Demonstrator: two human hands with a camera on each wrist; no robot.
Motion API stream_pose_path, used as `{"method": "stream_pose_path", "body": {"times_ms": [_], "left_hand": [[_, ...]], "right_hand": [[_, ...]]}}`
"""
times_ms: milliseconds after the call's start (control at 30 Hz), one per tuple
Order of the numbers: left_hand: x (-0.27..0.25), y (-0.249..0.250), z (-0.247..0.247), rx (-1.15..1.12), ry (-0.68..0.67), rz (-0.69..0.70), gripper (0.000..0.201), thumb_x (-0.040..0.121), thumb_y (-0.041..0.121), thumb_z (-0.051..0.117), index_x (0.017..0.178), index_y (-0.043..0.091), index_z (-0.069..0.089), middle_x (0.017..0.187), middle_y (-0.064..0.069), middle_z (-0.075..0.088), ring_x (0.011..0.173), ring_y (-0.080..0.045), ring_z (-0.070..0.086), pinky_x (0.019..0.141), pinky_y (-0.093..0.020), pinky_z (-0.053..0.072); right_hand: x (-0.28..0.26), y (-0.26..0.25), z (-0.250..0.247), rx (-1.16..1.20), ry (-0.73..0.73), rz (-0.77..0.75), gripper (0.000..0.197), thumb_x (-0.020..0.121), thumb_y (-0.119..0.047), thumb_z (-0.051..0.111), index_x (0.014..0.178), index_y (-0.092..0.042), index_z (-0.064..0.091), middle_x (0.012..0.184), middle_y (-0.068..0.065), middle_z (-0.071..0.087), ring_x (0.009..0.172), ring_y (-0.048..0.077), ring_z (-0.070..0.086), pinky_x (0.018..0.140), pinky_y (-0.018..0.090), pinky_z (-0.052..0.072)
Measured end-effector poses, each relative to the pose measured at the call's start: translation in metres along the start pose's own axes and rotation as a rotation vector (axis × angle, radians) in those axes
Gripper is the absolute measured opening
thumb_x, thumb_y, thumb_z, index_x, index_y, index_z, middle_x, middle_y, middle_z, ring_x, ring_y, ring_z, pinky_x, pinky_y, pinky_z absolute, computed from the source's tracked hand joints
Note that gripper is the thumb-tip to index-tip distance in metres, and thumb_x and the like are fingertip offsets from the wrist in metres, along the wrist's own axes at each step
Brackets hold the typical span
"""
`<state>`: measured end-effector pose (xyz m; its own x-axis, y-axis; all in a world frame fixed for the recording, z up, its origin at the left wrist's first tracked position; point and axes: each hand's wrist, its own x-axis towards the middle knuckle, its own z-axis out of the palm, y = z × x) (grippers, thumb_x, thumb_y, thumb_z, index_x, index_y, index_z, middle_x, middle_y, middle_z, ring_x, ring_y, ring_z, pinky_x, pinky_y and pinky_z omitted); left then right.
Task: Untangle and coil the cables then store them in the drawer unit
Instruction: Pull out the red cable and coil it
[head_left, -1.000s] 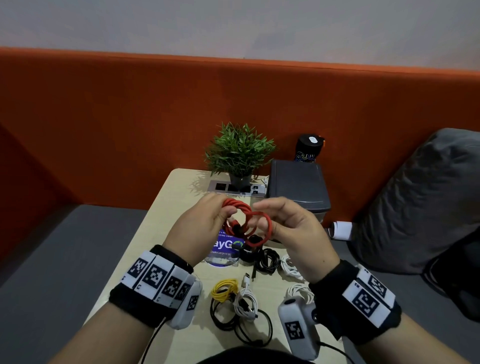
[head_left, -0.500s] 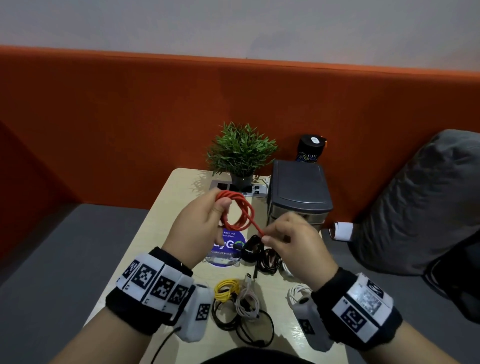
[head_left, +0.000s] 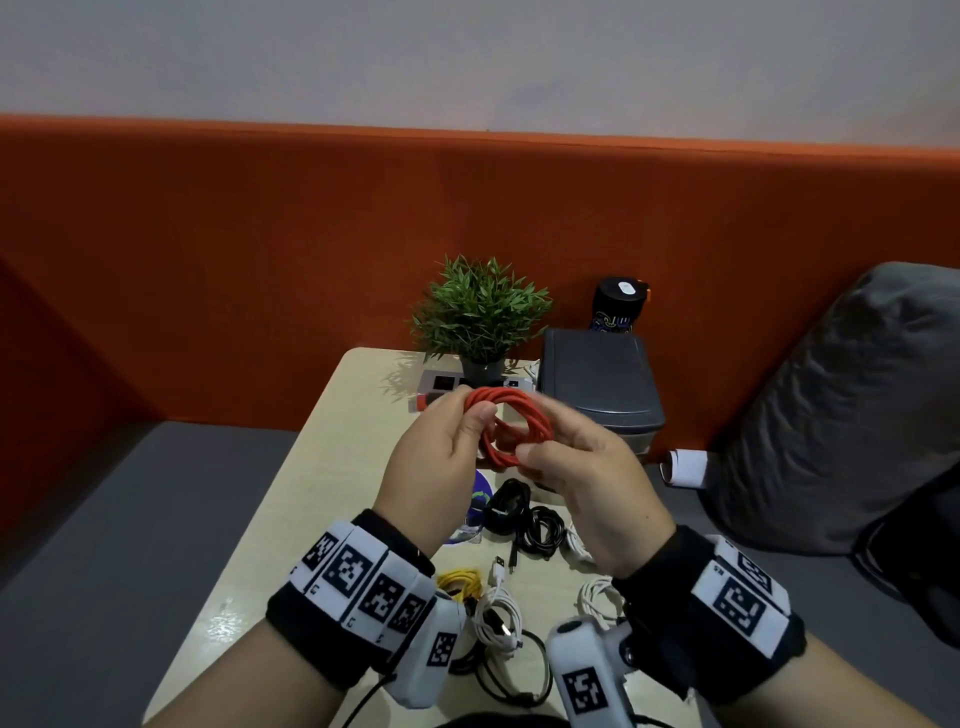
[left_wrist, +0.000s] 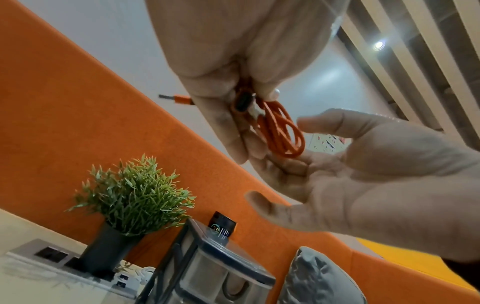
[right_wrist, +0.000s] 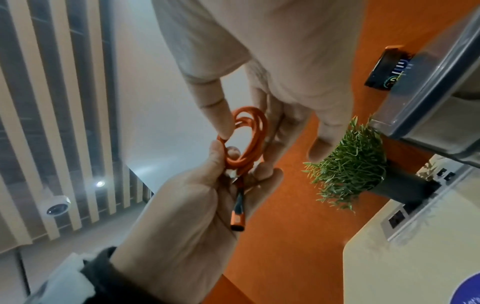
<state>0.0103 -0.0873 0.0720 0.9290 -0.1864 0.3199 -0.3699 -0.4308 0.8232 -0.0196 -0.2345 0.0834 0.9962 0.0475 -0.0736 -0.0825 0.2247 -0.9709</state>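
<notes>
Bg: pale grey wall (head_left: 467, 57) above orange upholstered partition (head_left: 260, 234) w/ grey seat cushion (head_left: 104, 519) at left. Beige table (head_left: 332, 441) stood against partition. Small potted plant (head_left: 480, 317) sat at table's far edge, beside power socket strip (head_left: 441, 383). Grey pillow (head_left: 841, 415) at right. Ceiling had slatted panels (right_wrist: 39, 102), spotlight (left_wrist: 379, 45) on, dome cam (right_wrist: 55, 206).
</notes>
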Motion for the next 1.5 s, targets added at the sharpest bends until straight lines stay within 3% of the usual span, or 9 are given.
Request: {"method": "stream_pose_path", "body": {"times_ms": [133,300,500,667,767,1033,1167,1233,1500], "left_hand": [[0.003,0.002,0.001,0.11,-0.01,0.035,0.041,0.094,0.044,0.028,0.102,0.02,0.06,0.089,0.004,0.061,0.083,-0.006,0.053,0.07,-0.025,0.044],[0.006,-0.003,0.004,0.13,-0.013,0.034,0.036,0.098,0.037,0.031,0.094,0.013,0.057,0.08,-0.001,0.058,0.074,-0.013,0.052,0.065,-0.034,0.042],[0.005,-0.006,0.009,0.116,-0.002,0.075,0.038,0.097,0.042,0.028,0.099,0.018,0.058,0.083,0.007,0.056,0.077,-0.005,0.049,0.065,-0.021,0.039],[0.004,-0.008,0.006,0.153,0.081,0.165,0.047,0.096,0.05,0.024,0.096,0.017,0.058,0.082,0.005,0.055,0.076,-0.008,0.049,0.066,-0.028,0.041],[0.007,-0.012,0.003,0.244,0.086,0.219,0.049,0.096,0.049,0.023,0.097,0.017,0.059,0.082,0.004,0.056,0.077,-0.012,0.048,0.067,-0.033,0.043],[0.004,-0.023,0.007,0.219,0.015,0.13,0.048,0.093,0.053,0.022,0.095,0.02,0.058,0.083,0.011,0.051,0.081,-0.012,0.05,0.07,-0.032,0.044],[0.004,-0.022,0.006,0.228,-0.026,0.123,0.05,0.093,0.053,0.024,0.1,0.019,0.06,0.09,0.006,0.058,0.086,-0.012,0.053,0.074,-0.034,0.046],[0.004,-0.021,0.006,0.233,-0.037,0.129,0.049,0.093,0.052,0.025,0.101,0.019,0.06,0.09,0.005,0.059,0.086,-0.014,0.053,0.074,-0.036,0.046],[0.0,-0.012,0.01,0.431,-0.09,0.248,0.046,0.094,0.05,0.025,0.096,0.02,0.059,0.083,0.006,0.053,0.078,-0.015,0.049,0.065,-0.028,0.041]], "right_hand": [[0.002,0.002,0.003,-0.009,0.063,-0.103,0.054,0.09,0.003,0.056,0.136,-0.024,0.047,0.104,0.025,0.066,0.101,0.027,0.066,0.098,0.035,0.049],[0.003,0.001,0.001,0.336,-0.101,-0.039,0.05,0.084,0.004,0.057,0.13,-0.013,0.051,0.084,0.011,0.066,0.074,0.017,0.063,0.084,0.03,0.051],[0.011,0.004,0.003,0.43,-0.042,0.01,0.038,0.085,0.006,0.038,0.115,-0.001,0.062,0.057,0.01,0.043,0.058,0.017,0.051,0.079,0.031,0.046],[0.019,0.003,0.005,0.064,0.016,-0.019,0.026,0.085,0.005,0.058,0.101,-0.015,0.064,0.081,0.005,0.064,0.057,0.011,0.055,0.06,0.021,0.047],[0.024,0.005,-0.004,-0.122,-0.041,0.044,0.036,0.073,-0.004,0.071,0.098,-0.029,0.064,0.094,0.006,0.06,0.081,0.018,0.059,0.073,0.03,0.05],[0.021,-0.009,-0.017,-0.419,-0.317,0.126,0.061,0.078,0.009,0.067,0.126,-0.024,0.052,0.085,0.004,0.066,0.075,0.028,0.07,0.077,0.046,0.054],[0.021,-0.003,-0.025,-0.617,-0.327,0.032,0.089,0.074,-0.008,0.079,0.142,-0.042,0.034,0.122,-0.001,0.063,0.104,0.016,0.065,0.092,0.037,0.054],[0.02,-0.006,-0.026,-0.761,-0.331,-0.011,0.096,0.075,-0.014,0.08,0.144,-0.048,0.023,0.12,-0.012,0.061,0.095,0.003,0.063,0.09,0.02,0.05],[0.018,-0.003,-0.018,-1.381,-0.11,-0.236,0.082,0.082,-0.012,0.068,0.148,-0.032,0.024,0.111,0.005,0.068,0.101,0.022,0.061,0.078,0.026,0.044]]}}
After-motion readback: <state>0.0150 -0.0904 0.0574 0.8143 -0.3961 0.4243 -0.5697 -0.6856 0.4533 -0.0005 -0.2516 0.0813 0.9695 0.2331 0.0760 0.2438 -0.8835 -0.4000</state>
